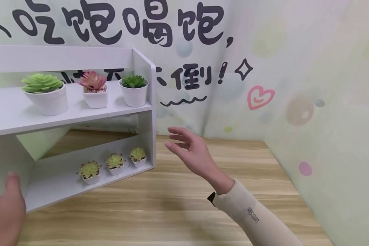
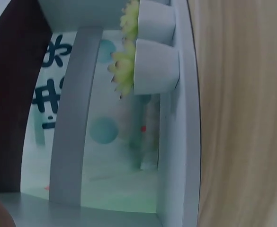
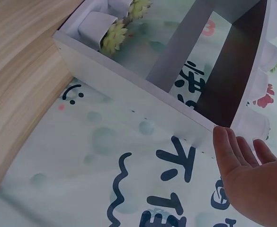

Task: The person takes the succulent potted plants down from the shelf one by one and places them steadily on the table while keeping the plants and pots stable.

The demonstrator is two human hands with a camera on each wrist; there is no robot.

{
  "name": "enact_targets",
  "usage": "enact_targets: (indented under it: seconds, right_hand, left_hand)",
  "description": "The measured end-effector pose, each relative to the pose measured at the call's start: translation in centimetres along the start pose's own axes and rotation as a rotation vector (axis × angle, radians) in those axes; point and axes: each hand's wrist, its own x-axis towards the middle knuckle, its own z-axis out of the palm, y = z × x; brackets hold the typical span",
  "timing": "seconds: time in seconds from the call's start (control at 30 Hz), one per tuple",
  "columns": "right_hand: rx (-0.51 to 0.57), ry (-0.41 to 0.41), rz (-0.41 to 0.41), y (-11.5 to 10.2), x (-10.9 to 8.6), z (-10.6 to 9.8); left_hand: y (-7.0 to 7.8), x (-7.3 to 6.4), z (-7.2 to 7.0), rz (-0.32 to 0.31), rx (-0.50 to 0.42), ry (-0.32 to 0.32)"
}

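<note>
A white two-tier shelf point(image 1: 143, 58) stands at an angle on the wooden table. My right hand point(image 1: 192, 153) is raised just off its right side panel, fingers loosely bent and holding nothing. In the right wrist view, the fingertips point(image 3: 219, 135) overlap that panel's edge. My left hand point(image 1: 6, 208) is at the shelf's lower left, thumb straight up; its other fingers are out of view. On the upper tier are a large green succulent point(image 1: 43, 83), a pink succulent point(image 1: 93, 90) and a dark green succulent point(image 1: 134, 90). Three small yellow-green succulents point(image 1: 115, 164) in white pots line the lower tier.
Behind the shelf, a pale wall point(image 1: 184, 51) carries large black lettering and a pink heart point(image 1: 260, 97). Another wall point(image 1: 335, 136) runs along the table's right edge. Wood-grain tabletop point(image 1: 126, 212) spreads in front of the shelf and to its right.
</note>
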Motion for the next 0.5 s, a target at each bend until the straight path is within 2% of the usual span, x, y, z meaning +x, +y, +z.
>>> enact_targets:
  seconds: [0.13, 0.23, 0.27, 0.33, 0.4, 0.5]
  right_hand:
    - [0.039, 0.004, -0.017, -0.9, 0.6, 0.4]
    - [0.061, 0.007, -0.034, -1.4, 1.1, 0.7]
    - [0.069, 0.011, -0.04, -1.6, 1.3, 0.8]
    - [0.079, 0.021, -0.047, -1.9, 1.6, 1.1]
    - [0.087, 0.027, -0.05, -2.3, 2.0, 1.4]
    - [0.094, 0.031, -0.05, -2.7, 2.4, 1.8]
  left_hand:
    - [0.0, 1.3, 0.1, -0.019, -0.007, -0.058]
    - [0.7, 1.8, 0.1, -0.147, -0.017, -0.134]
    - [0.9, 2.0, 0.1, -0.176, -0.019, -0.146]
    - [1.4, 2.3, 0.1, -0.197, -0.018, -0.156]
    - [1.7, 2.6, 0.3, -0.147, -0.033, -0.114]
    - [1.7, 2.8, 0.5, 0.026, -0.052, 0.004]
